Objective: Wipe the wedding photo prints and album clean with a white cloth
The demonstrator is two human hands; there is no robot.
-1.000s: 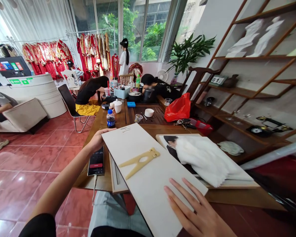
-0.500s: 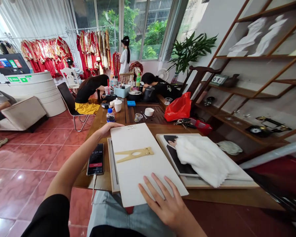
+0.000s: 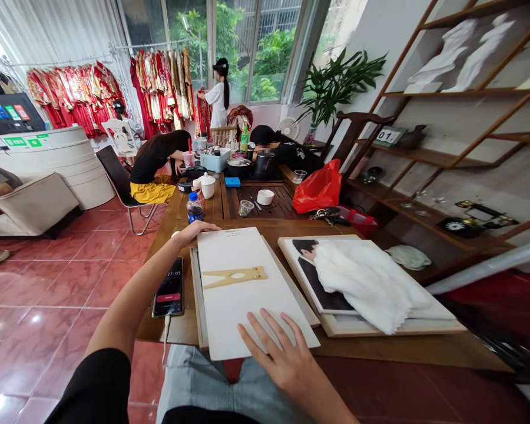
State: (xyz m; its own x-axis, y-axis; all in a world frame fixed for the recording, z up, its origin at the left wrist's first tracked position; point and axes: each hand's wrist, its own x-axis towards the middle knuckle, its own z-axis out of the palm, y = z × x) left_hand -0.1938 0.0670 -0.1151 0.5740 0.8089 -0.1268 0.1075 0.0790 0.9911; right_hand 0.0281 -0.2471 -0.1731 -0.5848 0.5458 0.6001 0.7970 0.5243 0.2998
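A white backing board (image 3: 242, 294) with a tan stand piece (image 3: 234, 277) on it lies over a wooden picture frame (image 3: 197, 306) at the table's near edge. My left hand (image 3: 192, 232) grips the board's far left corner, fingers curled over its edge. My right hand (image 3: 278, 356) rests flat with spread fingers on the board's near right corner.
A phone (image 3: 170, 288) with a timer lies left of the frame, its cable hanging down. To the right a framed photo (image 3: 311, 274) lies under a white cloth (image 3: 371, 282). Farther off are a bottle (image 3: 195, 207), cups, a red bag (image 3: 318, 188), seated people and wooden shelves (image 3: 446, 153).
The board has swung from a slanted position to lie squarely over the frame and settled lower. My right hand followed it leftward; my left hand kept hold of the far corner.
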